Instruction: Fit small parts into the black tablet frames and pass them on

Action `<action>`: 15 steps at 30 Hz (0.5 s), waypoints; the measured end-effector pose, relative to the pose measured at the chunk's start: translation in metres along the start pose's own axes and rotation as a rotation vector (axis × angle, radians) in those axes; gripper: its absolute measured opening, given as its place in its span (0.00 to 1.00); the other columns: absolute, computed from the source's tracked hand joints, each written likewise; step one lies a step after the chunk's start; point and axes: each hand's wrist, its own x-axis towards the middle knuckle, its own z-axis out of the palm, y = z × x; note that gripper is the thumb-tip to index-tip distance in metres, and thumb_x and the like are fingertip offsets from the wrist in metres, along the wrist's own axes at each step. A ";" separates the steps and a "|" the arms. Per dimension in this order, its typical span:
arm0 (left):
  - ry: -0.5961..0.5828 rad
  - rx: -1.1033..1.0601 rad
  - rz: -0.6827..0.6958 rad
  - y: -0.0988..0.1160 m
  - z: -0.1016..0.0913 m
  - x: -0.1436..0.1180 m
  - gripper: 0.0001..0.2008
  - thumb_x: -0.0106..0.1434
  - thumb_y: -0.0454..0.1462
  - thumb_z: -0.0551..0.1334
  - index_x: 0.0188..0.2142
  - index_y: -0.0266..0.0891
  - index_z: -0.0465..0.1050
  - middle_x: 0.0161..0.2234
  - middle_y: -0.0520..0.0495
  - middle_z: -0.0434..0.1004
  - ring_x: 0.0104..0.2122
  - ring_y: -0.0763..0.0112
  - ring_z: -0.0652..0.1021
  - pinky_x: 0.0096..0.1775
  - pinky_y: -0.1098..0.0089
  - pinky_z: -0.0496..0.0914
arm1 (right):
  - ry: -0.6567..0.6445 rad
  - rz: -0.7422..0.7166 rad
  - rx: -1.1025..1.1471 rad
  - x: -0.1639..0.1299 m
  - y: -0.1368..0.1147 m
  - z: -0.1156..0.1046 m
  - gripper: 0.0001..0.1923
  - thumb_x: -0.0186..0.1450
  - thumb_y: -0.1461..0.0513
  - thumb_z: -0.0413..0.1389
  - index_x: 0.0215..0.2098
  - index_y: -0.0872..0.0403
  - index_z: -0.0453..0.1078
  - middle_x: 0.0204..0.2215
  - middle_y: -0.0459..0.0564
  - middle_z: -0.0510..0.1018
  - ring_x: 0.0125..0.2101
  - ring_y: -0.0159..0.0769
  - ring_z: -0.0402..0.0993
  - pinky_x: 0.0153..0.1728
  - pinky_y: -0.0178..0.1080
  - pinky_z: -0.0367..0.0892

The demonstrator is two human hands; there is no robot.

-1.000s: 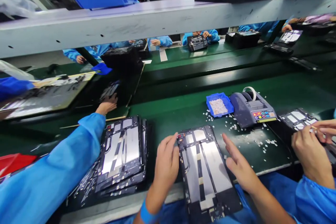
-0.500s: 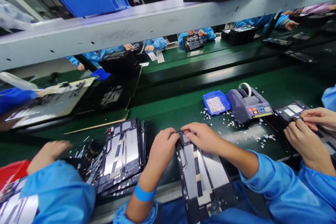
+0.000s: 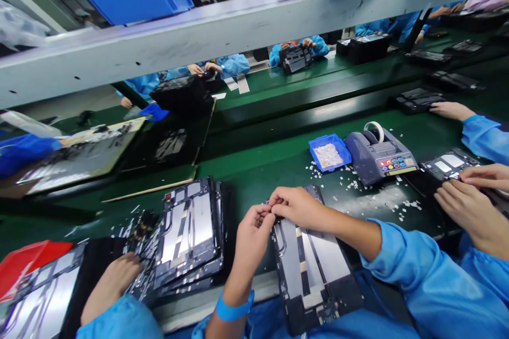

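An opened tablet (image 3: 332,262) with silver battery panels and a dark frame lies tilted in front of me, its lower end over my lap. My left hand (image 3: 253,235), above a blue wristband, is closed in a pinch at the tablet's upper left corner. Fingertip to fingertip with it, my right hand (image 3: 294,204) is also pinched and hangs over the upper end. Whatever small thing lies between the fingers is hidden. To the left stands a stack of similar opened tablets (image 3: 201,225), beside a heap of thin dark and shiny strips (image 3: 145,259).
A blue tray of white bits (image 3: 329,152) and a grey tape dispenser (image 3: 379,153) stand ahead, white scraps scattered around. Co-workers' hands (image 3: 469,212) are close at right; another hand (image 3: 113,280) is at left, near a red bin (image 3: 32,259). A white shelf beam (image 3: 222,37) crosses above.
My hands have come together in a pinch, slightly off the tablet's top edge. The left co-worker's hand has moved toward the strips. At right, a co-worker's arm has appeared, touching a tablet.
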 end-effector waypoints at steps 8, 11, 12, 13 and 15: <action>0.041 -0.067 -0.049 -0.004 -0.004 -0.001 0.11 0.61 0.43 0.66 0.36 0.38 0.80 0.34 0.46 0.84 0.36 0.63 0.81 0.41 0.66 0.75 | 0.132 -0.154 -0.412 -0.012 0.009 0.005 0.05 0.70 0.66 0.57 0.38 0.53 0.75 0.35 0.49 0.82 0.37 0.38 0.78 0.40 0.36 0.66; 0.079 -0.072 -0.056 -0.005 -0.001 -0.003 0.12 0.61 0.44 0.66 0.37 0.38 0.81 0.35 0.45 0.84 0.36 0.63 0.81 0.40 0.65 0.74 | 0.176 -0.243 -0.582 -0.021 0.013 0.010 0.06 0.72 0.64 0.56 0.39 0.53 0.76 0.35 0.52 0.82 0.38 0.40 0.79 0.41 0.38 0.67; 0.091 -0.067 -0.058 -0.005 0.001 -0.004 0.12 0.60 0.44 0.66 0.37 0.38 0.81 0.35 0.45 0.84 0.36 0.62 0.81 0.40 0.65 0.74 | 0.189 -0.265 -0.612 -0.023 0.014 0.012 0.07 0.73 0.63 0.56 0.39 0.54 0.76 0.35 0.52 0.83 0.38 0.41 0.79 0.42 0.39 0.68; 0.097 -0.057 -0.057 -0.003 0.002 -0.006 0.12 0.60 0.44 0.66 0.37 0.38 0.81 0.35 0.45 0.84 0.36 0.62 0.81 0.40 0.65 0.74 | 0.196 -0.278 -0.634 -0.024 0.015 0.013 0.07 0.73 0.63 0.56 0.39 0.54 0.76 0.36 0.52 0.83 0.38 0.41 0.80 0.43 0.39 0.68; 0.100 -0.023 -0.038 0.000 0.005 -0.009 0.12 0.60 0.44 0.66 0.37 0.39 0.81 0.34 0.45 0.84 0.35 0.62 0.81 0.39 0.65 0.74 | 0.195 -0.285 -0.661 -0.024 0.016 0.015 0.08 0.73 0.63 0.55 0.40 0.54 0.77 0.37 0.53 0.84 0.39 0.42 0.81 0.43 0.39 0.69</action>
